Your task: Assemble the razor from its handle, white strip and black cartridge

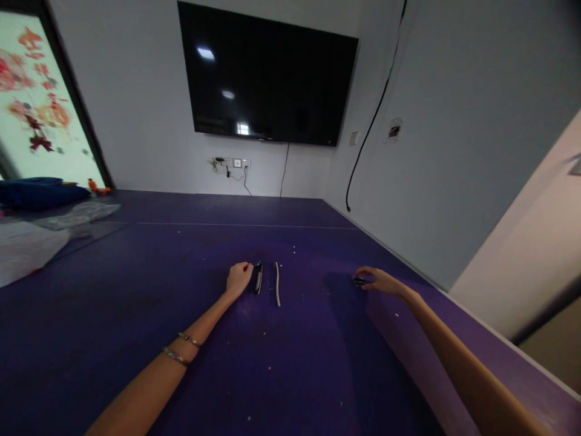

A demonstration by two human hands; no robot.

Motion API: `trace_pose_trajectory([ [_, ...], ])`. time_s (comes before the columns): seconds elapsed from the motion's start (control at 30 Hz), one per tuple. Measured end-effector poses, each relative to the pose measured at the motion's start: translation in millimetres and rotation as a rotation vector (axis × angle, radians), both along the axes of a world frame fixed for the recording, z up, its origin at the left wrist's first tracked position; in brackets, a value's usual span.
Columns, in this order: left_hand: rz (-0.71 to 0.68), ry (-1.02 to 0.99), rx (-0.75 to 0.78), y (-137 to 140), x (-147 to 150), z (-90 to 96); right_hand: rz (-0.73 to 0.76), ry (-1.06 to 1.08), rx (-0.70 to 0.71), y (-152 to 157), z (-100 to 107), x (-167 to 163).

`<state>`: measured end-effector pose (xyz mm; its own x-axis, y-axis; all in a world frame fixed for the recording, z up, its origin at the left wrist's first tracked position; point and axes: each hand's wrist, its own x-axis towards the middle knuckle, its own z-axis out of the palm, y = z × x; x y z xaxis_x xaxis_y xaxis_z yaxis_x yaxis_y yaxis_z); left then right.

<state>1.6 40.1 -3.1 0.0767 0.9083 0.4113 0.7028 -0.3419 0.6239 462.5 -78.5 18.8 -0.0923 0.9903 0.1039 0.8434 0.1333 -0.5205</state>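
My left hand (239,280) is closed, its fingers curled in, at the middle of the purple surface. What lies inside it, if anything, is hidden. Right beside its fingertips is a slim dark tool (258,278) with a light strip along it, too small to name. A short length of pale grey cable (278,284) lies just right of that, roughly parallel. Further right, my right hand (381,282) has thumb and fingers closed around a small dark object (358,280) at the surface; its kind is unclear.
Small white bits are scattered over the purple surface (290,351). Plastic bags (31,245) and dark blue cloth (40,192) lie at far left. A black cable (373,118) hangs down the right wall. A television (272,72) hangs above wall sockets (237,163).
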Motion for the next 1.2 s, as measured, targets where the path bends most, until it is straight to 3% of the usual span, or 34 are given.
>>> trace_pose_trajectory([
  [0.23,0.027,-0.062,0.001,2,0,-3.2,0.093,0.127,0.105,37,3,-87],
  [0.4,0.036,-0.110,0.010,5,-1,-5.8,0.215,0.164,0.105,60,6,-156],
  [0.53,0.039,-0.140,0.011,4,-1,-5.9,0.262,0.162,0.094,73,3,-188],
  [0.83,0.024,-0.170,0.010,3,0,-3.3,0.257,0.118,0.079,86,-13,-193],
  [1.2,0.020,-0.185,0.000,3,-1,-4.8,0.259,0.147,0.089,87,-16,-190],
])
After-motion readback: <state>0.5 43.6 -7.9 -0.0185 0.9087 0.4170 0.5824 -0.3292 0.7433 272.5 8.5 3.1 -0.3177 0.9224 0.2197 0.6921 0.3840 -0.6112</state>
